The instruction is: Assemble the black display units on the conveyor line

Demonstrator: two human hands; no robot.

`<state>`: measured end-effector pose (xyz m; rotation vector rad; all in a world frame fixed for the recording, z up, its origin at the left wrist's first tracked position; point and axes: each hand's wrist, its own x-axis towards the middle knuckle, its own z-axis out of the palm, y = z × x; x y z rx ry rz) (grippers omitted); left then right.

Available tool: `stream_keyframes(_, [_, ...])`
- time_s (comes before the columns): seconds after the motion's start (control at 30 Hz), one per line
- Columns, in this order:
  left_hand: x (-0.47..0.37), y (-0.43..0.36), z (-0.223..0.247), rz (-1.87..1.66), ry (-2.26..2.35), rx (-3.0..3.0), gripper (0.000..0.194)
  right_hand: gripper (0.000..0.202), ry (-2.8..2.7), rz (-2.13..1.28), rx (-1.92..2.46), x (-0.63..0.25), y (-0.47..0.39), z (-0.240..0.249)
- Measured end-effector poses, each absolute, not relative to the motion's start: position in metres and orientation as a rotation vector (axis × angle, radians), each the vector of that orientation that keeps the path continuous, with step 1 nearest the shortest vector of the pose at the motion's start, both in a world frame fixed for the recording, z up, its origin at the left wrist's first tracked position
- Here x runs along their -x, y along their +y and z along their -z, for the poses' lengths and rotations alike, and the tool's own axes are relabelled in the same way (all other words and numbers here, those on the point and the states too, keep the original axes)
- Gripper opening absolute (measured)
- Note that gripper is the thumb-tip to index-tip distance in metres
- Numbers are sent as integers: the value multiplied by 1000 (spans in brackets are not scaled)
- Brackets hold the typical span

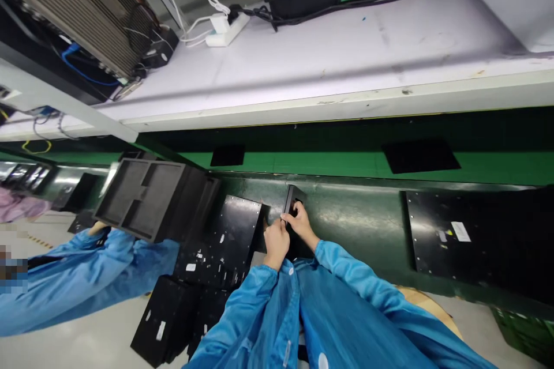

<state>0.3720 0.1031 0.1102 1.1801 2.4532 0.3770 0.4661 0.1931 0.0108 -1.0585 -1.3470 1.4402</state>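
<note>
In the head view, a dark rectangular piece (pixel 294 191) with a hollow-looking side stands tilted over the green belt in front of me. My right hand (pixel 300 223) grips its right side with thumb and fingers bent around it. My left hand (pixel 277 240) is closed at its lower left edge, the fingers pressed together there. Both hands nearly meet at the piece's near end. Just left of my left hand lies a black metal case (pixel 240 219) with small screws along its edge. The piece's underside is hidden by my hands.
A co-worker's blue sleeve (pixel 112 259) reaches in from the left, under a stack of dark foam trays (pixel 151 190). Black cases (pixel 167 323) are piled at lower left. Another labelled black case (pixel 467 236) lies right on the belt. A white shelf (pixel 324 92) crosses above.
</note>
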Motion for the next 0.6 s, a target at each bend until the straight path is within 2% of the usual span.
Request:
stream_keyframes(0.13, [-340,101,-102,-369,2675,-891,34,43,-1271,-1575,973,-494,190,-11])
stream_keyframes(0.27, [-299,76,-93,-640,2791,-859,32,41,-1271,-1538,1063,-531,198,-7])
stream_keyframes(0.43, [-204,42,-95,-1008,2684,-949,36,44,-1148,-1589,1059,-556,226,-3])
stream_keyframes(0.6, [-127,29,-87,-957,2596,-853,30,43,-846,-1633,1233,-575,263,-3])
